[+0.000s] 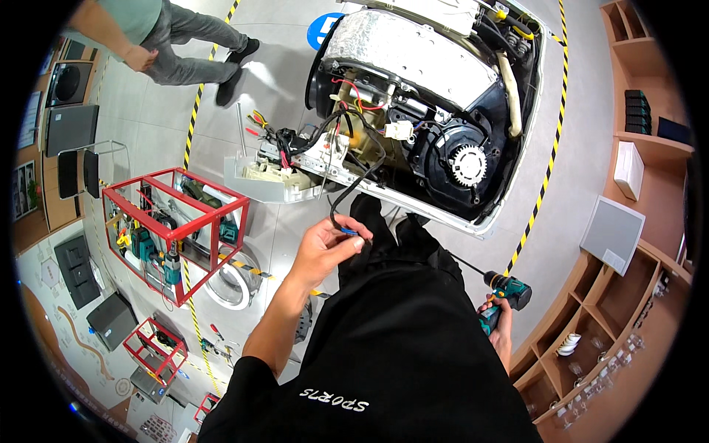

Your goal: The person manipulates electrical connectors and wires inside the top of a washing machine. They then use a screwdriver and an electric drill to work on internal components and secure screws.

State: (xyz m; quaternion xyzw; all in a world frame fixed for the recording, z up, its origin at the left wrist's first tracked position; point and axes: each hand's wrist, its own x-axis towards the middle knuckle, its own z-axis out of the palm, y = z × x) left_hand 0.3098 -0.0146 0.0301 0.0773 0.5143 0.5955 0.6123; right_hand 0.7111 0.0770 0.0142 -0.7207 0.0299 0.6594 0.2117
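Observation:
My left hand (332,247) is closed, pinching the end of a black cable (346,193) where blue wire ends show. That cable runs up into an opened-up front-loading washing machine (413,96) ahead of me. Low at my right side, my right hand (500,325) is wrapped around the grip of a teal and black cordless drill (509,292). A long thin bit extends from its chuck toward my legs. Inside the machine a black round motor housing with a white toothed wheel (467,165) faces up, near a white plug connector (399,131) and loose wires.
A detached panel (277,181) with wiring and pliers (258,124) juts from the machine's left. Farther left stands a red-framed tool cart (177,232); a white door ring (230,286) lies beside it. Another person (188,44) stands at upper left. Wooden shelves (620,295) line the right.

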